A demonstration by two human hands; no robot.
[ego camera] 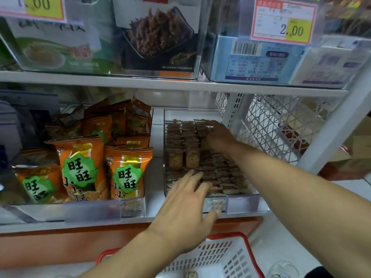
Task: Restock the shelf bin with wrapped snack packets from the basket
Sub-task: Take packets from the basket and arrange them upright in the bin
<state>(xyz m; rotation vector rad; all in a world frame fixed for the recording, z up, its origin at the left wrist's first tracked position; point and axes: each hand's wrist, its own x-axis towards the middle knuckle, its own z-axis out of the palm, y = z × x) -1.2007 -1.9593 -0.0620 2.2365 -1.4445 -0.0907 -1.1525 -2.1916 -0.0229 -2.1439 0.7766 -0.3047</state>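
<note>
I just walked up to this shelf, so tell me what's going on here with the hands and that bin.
A person is restocking a clear shelf bin of small wrapped snack packets. The right hand reaches to the back rows, on the packets there. The left hand lies spread over the front packets. The bin looks nearly full. A red and white basket sits below, with one packet showing inside.

On the lower shelf (154, 214), the bin (243, 203) of packets (180, 157) stands right of the bin of bags (80, 173), with a mesh panel (281, 125) further right. The left hand (186, 207) lies on the packets at the bin's front; the right hand (218, 135) reaches its back right corner. The basket (220, 257) sits below the shelf, before the bin; more bins (261, 57) stand on the shelf above.
</note>
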